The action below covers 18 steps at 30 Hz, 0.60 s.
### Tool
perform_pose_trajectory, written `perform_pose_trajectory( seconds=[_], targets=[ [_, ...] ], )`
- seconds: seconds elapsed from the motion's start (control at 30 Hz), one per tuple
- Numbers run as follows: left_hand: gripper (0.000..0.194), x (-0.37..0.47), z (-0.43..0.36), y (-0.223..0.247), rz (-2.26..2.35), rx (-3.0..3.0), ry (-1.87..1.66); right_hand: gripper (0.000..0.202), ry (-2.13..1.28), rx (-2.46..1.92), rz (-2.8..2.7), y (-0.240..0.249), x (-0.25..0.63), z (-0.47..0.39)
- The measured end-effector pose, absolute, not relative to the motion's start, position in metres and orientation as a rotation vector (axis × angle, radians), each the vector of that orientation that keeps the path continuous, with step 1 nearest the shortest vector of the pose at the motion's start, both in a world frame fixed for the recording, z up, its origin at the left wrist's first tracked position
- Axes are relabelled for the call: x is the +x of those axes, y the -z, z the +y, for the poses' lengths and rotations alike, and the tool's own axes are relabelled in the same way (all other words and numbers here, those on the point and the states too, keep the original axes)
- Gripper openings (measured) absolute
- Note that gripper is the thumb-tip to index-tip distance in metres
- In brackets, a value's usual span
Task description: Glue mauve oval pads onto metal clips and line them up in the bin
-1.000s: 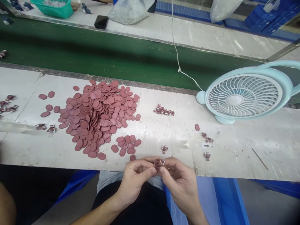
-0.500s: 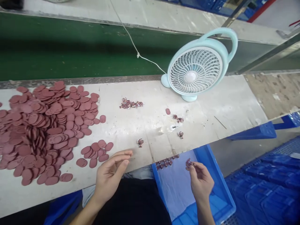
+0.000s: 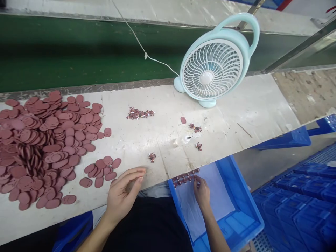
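Observation:
My right hand (image 3: 202,192) is over the blue crate (image 3: 249,210), its fingertips closed on a small reddish-brown figure (image 3: 195,177) at the end of the rows of similar pieces. Those rows (image 3: 182,178) lie on a white sheet (image 3: 220,192) along the crate's near-table side. The held figure is mostly hidden by my fingers. My left hand (image 3: 123,196) hovers at the table's front edge, thumb and fingers apart with nothing between them. Close to it are a small cluster of flat reddish-brown oval discs (image 3: 107,170) and a single small figure (image 3: 152,157).
A large heap of oval discs (image 3: 52,140) covers the table's left. More figures (image 3: 140,113) lie mid-table, near a small translucent bottle with a dark tip (image 3: 181,140). A light-blue fan (image 3: 210,70) stands at the back with its cord (image 3: 162,63). Blue crates (image 3: 301,203) are stacked at right.
My right hand has moved left and toward the table with the small figure, down to the rows in the crate. My left hand stays nearly still. The view has shifted slightly.

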<state>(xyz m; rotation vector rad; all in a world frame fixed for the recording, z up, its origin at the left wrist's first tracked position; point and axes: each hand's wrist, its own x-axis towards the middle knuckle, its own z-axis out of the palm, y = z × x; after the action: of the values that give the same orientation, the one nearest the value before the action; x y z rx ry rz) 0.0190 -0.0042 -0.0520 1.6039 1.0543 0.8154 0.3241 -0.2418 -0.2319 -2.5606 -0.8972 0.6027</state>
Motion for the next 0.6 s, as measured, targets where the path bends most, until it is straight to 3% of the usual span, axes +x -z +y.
perform_pose_trajectory(
  seconds=[0.33,0.6],
  targets=[
    [0.020,0.019,-0.004,0.052,1.060,1.592,-0.808,0.028,-0.570,-2.663,-0.889,0.217,0.321,-0.229],
    [0.016,0.023,-0.005,0.048,1.036,1.620,-0.858,0.042,-0.147,-2.469,-0.751,0.098,0.307,-0.176]
  ],
)
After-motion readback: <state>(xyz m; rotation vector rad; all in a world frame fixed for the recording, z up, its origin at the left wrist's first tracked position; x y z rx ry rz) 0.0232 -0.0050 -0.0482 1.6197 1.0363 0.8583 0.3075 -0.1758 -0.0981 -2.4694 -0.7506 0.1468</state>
